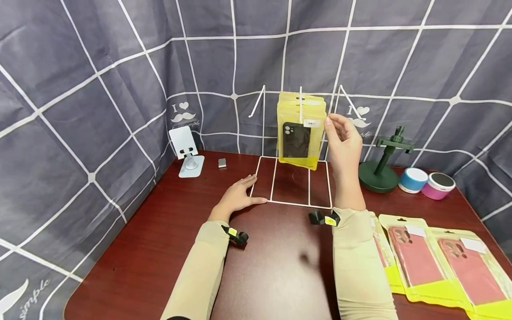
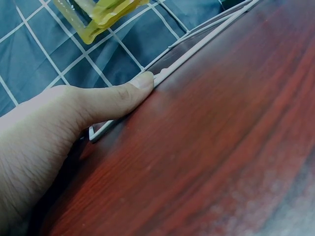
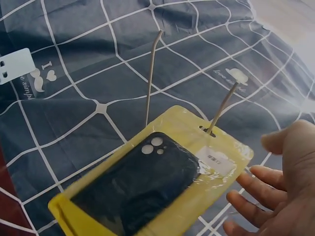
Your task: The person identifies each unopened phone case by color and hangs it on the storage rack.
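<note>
Yellow packets (image 1: 297, 141) on a white wire rack (image 1: 300, 204), upper centre, right hand (image 1: 345, 143) loosely spread beside them, left hand (image 1: 238, 194) outstretched, touching the rack's base.

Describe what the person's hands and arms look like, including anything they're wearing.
The left hand and right hand are bare, with no gloves or rings visible. Both arms wear plain beige long fabric sleeves reaching to about the wrists. At each wrist sits a small, chunky black device bearing a bright yellow label; any print is too small to read.
</note>
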{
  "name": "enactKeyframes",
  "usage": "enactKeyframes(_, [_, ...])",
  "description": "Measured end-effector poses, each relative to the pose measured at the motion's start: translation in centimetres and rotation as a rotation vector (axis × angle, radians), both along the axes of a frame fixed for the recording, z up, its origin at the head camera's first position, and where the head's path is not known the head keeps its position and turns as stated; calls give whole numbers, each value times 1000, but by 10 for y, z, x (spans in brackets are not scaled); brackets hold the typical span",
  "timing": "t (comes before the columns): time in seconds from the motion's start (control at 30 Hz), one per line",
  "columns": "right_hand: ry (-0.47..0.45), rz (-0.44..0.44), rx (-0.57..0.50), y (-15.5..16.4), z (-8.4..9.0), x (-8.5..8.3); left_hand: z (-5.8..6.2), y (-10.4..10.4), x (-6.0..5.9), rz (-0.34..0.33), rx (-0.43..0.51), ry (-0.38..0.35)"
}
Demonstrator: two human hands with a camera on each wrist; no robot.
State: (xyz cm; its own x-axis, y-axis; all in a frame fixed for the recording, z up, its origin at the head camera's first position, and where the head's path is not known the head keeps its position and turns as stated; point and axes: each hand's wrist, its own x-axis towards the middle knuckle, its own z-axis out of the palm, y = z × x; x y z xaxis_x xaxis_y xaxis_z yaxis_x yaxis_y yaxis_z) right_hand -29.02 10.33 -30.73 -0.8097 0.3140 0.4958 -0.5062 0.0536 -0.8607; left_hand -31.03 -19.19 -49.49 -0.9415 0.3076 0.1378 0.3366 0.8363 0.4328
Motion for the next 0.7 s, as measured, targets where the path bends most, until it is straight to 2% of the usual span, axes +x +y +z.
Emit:
enactKeyframes(0.23, [-88, 106, 359, 17, -11, 21, -1, 0, 0, 3, 7, -9])
enactKeyframes(0.33, [-99, 150, 499, 29, -16, 31, -1, -1, 0, 1, 13, -3])
enactKeyframes(0.53, [16, 218, 750, 62, -28, 46, -1, -2, -1, -4, 2, -14])
enactKeyframes(0.7, [90, 247, 883, 95, -42, 62, 1, 1, 1, -22, 22, -5])
